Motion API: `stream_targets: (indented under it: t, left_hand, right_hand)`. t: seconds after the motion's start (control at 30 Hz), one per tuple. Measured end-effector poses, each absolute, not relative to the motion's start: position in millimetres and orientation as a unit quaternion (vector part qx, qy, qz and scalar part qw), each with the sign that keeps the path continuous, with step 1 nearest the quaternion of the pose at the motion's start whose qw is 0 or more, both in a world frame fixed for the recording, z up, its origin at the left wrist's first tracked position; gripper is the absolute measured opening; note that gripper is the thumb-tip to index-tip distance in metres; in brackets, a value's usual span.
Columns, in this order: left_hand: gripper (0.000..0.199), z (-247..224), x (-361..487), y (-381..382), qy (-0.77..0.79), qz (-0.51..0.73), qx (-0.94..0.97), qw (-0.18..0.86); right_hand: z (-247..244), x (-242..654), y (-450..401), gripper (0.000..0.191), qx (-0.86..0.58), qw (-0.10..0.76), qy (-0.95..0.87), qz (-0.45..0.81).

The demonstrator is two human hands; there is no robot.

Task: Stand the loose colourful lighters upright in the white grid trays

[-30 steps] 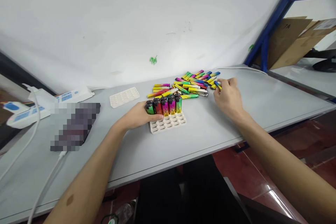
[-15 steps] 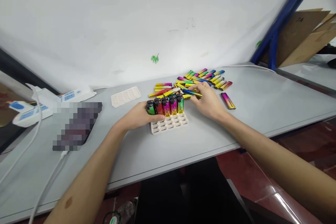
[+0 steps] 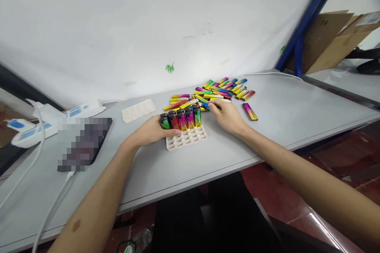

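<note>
Back slots of tray [image 3: 186, 138] filled w/ upright lighters [image 3: 181, 121], clasped by L hand [image 3: 150, 130]; front slots unfilled. Blue lighter [image 3: 205, 106] prob. pinched by R hand [image 3: 227, 116]; loose pile [image 3: 215, 96] left at 1 o'clock.

The grey table [image 3: 285, 114] carries 2 pale trays: 1 tray [image 3: 190, 139] bearing upright lighters [image 3: 181, 120], and 1 flat tray [image 3: 138, 110] behind it to the left. A loose pile [image 3: 218, 91] lies near the wall side, with 1 pink-and-yellow lighter [image 3: 250, 112] just apart. A phone [image 3: 89, 140], power strip [image 3: 84, 110] and white cable [image 3: 53, 201] lie left.
</note>
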State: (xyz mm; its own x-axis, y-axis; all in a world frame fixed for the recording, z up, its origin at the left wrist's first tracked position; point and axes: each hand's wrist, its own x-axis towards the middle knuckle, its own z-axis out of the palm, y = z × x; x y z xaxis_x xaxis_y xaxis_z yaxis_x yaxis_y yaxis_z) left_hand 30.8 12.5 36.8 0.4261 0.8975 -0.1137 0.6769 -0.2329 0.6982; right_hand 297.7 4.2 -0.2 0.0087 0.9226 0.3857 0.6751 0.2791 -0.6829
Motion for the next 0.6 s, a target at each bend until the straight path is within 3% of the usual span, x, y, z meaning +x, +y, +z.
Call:
stream_targets:
  t: [0.4,0.6]
  left_hand:
    - [0.049,49,20,13,0.517,0.076,0.802,0.291]
    - [0.046,46,20,15,0.531,0.061,0.8,0.274]
  right_hand:
    - [-2,303,9,0.028,-0.538,0.45,-0.651,0.291]
    - [2,302,4,0.052,-0.577,0.471,-0.614,0.262]
